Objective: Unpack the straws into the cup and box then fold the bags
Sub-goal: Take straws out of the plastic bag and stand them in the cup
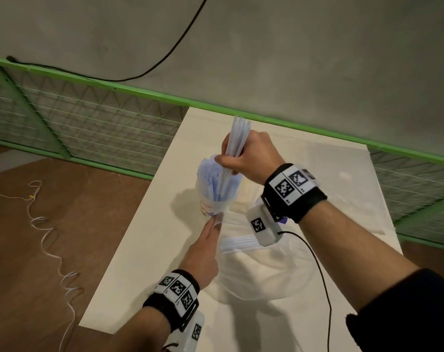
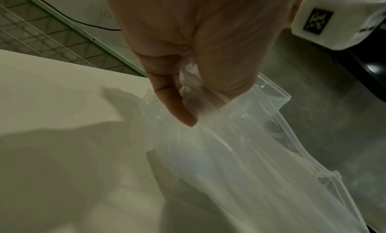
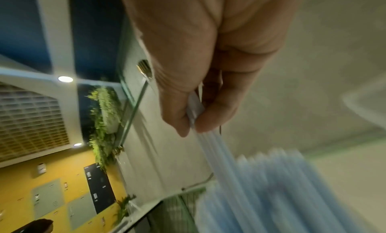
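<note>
I am working near the left edge of the pale table (image 1: 129,262), which drops straight to brown floor on that side; the far edge sits just beside a green rail (image 1: 144,91) with wire mesh under it. The nearest stretch of tabletop in front of my left wrist is bare, and so is the far right part.

A white cord (image 1: 50,252) snakes over the floor to the left, well apart from the table. A black cable (image 1: 320,273) runs from my right wrist camera down across the bag, and another black cable hangs along the grey wall behind.

The cup (image 1: 213,199) stands upright near the left edge, packed with pale blue straws (image 1: 210,179) standing on end. My right hand (image 1: 249,156) is directly above it, fingers curled round a bundle of straws (image 1: 237,138) whose lower ends reach in among those already in the cup; the right wrist view is blurred but shows the thumb and fingers pinching them. My left hand (image 1: 205,252) reaches toward the cup's base, and the left wrist view shows its thumb and fingers (image 2: 173,104) pinching the clear plastic bag (image 1: 261,273). The bag lies crumpled between my arms, with a row of white straws (image 1: 238,243) lying flat in it. A clear box (image 2: 277,108) sits just beyond the left fingers.
</note>
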